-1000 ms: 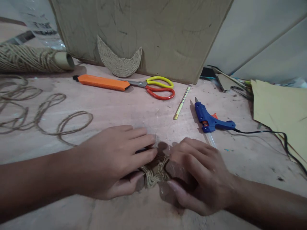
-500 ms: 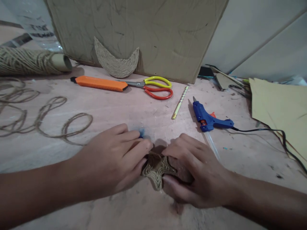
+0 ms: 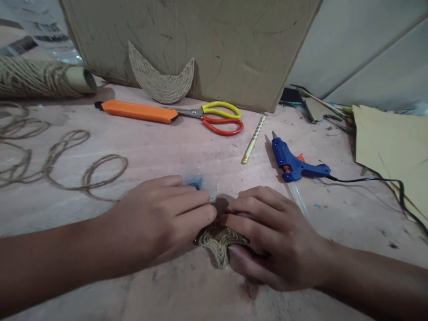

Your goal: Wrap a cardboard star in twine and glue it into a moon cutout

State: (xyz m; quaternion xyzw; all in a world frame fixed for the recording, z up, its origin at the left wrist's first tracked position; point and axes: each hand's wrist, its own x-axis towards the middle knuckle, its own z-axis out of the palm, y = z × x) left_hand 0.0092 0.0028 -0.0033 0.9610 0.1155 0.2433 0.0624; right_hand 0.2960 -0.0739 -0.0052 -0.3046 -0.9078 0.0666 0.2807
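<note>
My left hand (image 3: pixel 167 214) and my right hand (image 3: pixel 270 232) meet at the near middle of the pinkish work surface (image 3: pixel 160 147). Both press on a small star-shaped piece wrapped in jute twine (image 3: pixel 217 243); only its lower points show between the fingers. The fingers of both hands are curled and pinched onto it, fingertips almost touching. A small blue smudge or object (image 3: pixel 194 182) peeks out behind the left fingers; I cannot make out what it is.
Loose twine loops (image 3: pixel 67 165) lie left, a twine spool (image 3: pixel 40 80) far left. Behind: an orange cutter (image 3: pixel 137 111), yellow-red scissors (image 3: pixel 217 118), a pencil (image 3: pixel 253 140), a blue glue gun (image 3: pixel 294 162) with black cord, a twine crescent (image 3: pixel 160 84) against a cardboard box (image 3: pixel 200 40), yellow paper (image 3: pixel 394 147) right.
The right hand's fingers have slid left over the star piece, covering more of it. The left hand stays in place, pinching its left side. The piece has turned slightly.
</note>
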